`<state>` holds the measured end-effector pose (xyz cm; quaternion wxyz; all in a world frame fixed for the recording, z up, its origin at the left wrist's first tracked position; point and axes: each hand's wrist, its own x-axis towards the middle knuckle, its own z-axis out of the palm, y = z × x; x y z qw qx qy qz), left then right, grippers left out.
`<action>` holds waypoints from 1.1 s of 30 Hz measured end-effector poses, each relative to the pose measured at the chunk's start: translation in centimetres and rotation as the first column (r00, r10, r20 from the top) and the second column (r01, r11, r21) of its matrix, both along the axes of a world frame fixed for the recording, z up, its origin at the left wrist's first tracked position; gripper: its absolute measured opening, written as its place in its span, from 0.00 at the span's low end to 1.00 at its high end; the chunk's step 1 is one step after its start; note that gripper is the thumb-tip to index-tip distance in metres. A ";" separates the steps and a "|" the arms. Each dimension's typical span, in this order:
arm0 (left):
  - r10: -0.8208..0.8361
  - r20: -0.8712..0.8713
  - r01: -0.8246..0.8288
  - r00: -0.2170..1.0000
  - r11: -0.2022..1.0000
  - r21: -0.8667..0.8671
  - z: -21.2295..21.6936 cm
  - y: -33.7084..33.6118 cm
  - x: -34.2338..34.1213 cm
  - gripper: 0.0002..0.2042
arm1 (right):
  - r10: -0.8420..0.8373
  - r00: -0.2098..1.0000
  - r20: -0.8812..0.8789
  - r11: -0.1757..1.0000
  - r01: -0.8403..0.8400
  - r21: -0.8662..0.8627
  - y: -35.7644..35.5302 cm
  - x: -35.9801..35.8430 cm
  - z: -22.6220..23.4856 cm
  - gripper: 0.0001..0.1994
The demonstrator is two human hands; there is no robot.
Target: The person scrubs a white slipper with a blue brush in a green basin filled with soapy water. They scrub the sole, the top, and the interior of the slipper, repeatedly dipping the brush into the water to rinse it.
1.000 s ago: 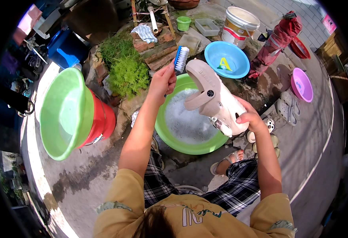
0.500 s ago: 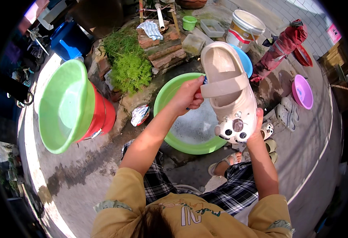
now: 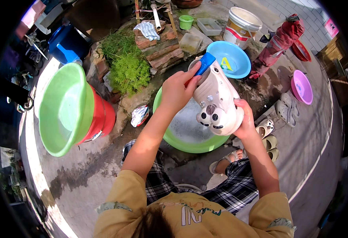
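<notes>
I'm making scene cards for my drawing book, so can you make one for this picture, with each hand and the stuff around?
Left hand: holds a blue brush, bristles hidden
Right hand: grips a pale clog near its toe
Clog decoration: animal face with black eyes
Under the clog: green basin with foamy water
Beyond: light-blue basin
Far left: pale-green basin, red bucket
Far right: purple basin, grey clogs on the ground

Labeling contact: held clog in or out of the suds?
Out: the right hand holds the clog up over the sudsy water, partly hiding it.
</notes>
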<state>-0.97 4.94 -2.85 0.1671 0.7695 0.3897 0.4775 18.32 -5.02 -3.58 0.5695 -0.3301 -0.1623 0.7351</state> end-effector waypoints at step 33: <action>0.162 -0.239 -0.235 0.958 0.917 -0.321 0.0 1.8 -5.2 0.15 | -0.036 0.993 0.108 0.989 0.020 0.149 0.0 4.9 1.2 0.27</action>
